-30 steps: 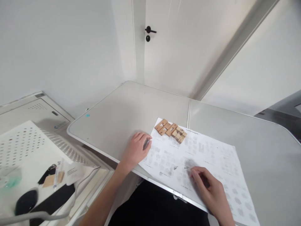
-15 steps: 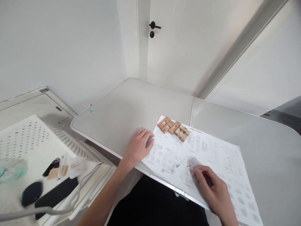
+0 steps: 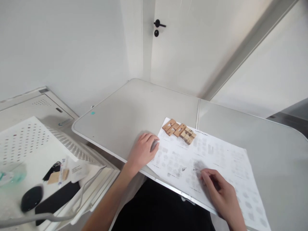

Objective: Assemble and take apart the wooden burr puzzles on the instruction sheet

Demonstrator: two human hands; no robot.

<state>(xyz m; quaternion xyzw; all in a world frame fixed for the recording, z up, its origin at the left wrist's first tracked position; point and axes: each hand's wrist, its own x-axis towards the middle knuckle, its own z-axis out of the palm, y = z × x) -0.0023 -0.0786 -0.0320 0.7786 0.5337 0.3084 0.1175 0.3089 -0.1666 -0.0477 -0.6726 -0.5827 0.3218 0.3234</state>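
A large white printed sheet with rows of faint grey pictures lies on the table. My left hand rests at its left edge, fingers curved and thumb held apart, nothing seen in it. On the lower middle of the sheet my right hand is closed, thumb and forefinger pressed together. Whatever may be between those fingertips is hidden or too small to name. Small dark marks or pieces show just left of them. At the sheet's far left corner sit brown wooden pieces with cut-outs and a cluster of pale wooden blocks.
The grey table has a seam across it and a rounded front edge. On the left, a white perforated basket stands near a black oval object, a cable and small packets. A door is behind.
The view has shifted slightly, so the sheet and both hands appear a little further right. Both hands keep nearly the same pose; the wooden pieces stay in place on the sheet.
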